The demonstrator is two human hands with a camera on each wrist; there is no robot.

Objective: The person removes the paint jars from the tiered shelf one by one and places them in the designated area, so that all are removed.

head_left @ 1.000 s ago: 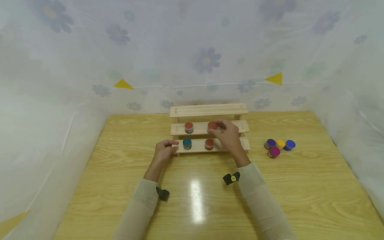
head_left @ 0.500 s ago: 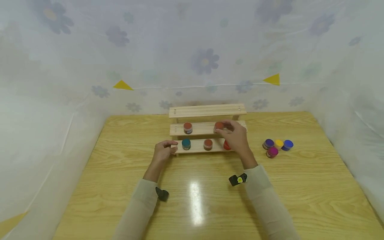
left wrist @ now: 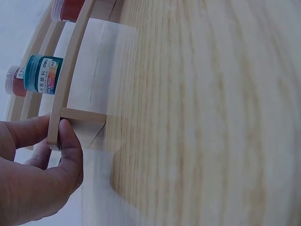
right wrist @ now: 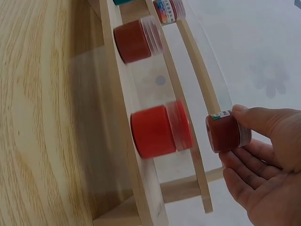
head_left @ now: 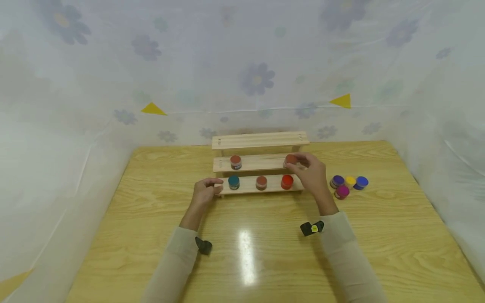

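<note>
Head view puts the desk nearest me, and beyond it my left fingers pinch the left end of the front shelf, touching both faces of the wood; I judge that grip best left firm and quiet, so a knock cannot slide the rack. Along this shelf, left to right, stand a teal jar, a rust jar and a red jar, upright and apart; my right wrist should pass well clear of the red one. Right of the rack, the magenta jar sits nearest in a cluster with the purple jar, yellow jar and blue jar. Farther, at the right end of the middle shelf, my right fingers hold a brown-red jar by its sides, close to the clear lid. Its base looks just above the slat, though I cannot be sure of the gap. I would level it, come straight down, line it up with the far-left jar on that shelf, feel it flat, then loosen evenly. My knuckles should stay short of the top shelf behind.
</note>
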